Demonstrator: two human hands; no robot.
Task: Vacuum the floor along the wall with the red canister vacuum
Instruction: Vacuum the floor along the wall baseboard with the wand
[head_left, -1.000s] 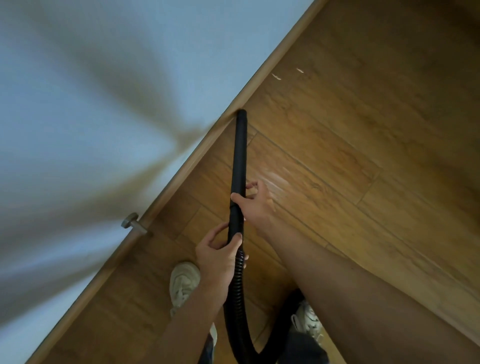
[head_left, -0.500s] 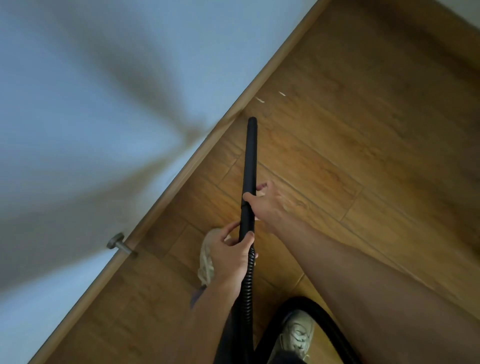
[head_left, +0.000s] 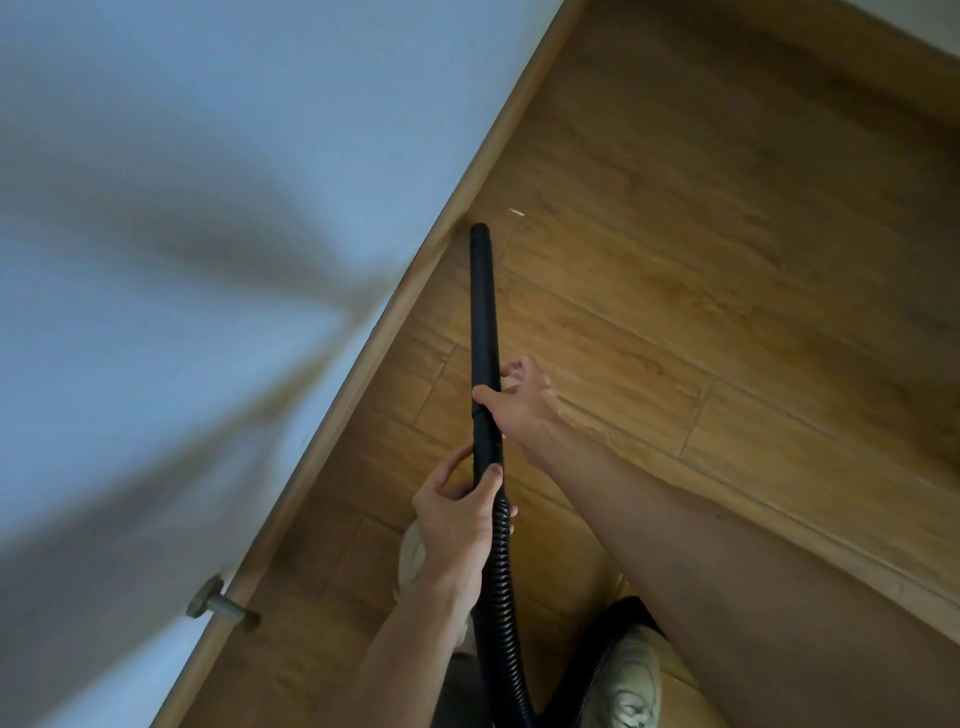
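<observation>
black wand (head_left: 482, 312) pointing forward, tip beside baseboard (head_left: 400, 306); right hand (head_left: 522, 402) gripping it, left hand (head_left: 457, 514) gripping lower

One black vacuum wand (head_left: 483, 312), joined to one ribbed black hose (head_left: 501, 571). Two grips, a person's bare hands: left grip (head_left: 454, 514) and right grip (head_left: 519, 402). Two pale shoes: left shoe (head_left: 413, 553), right shoe (head_left: 631, 675). One metal door stop (head_left: 215, 605). One white fleck (head_left: 517, 212) on one wooden floor (head_left: 727, 260). One baseboard (head_left: 457, 205).
</observation>
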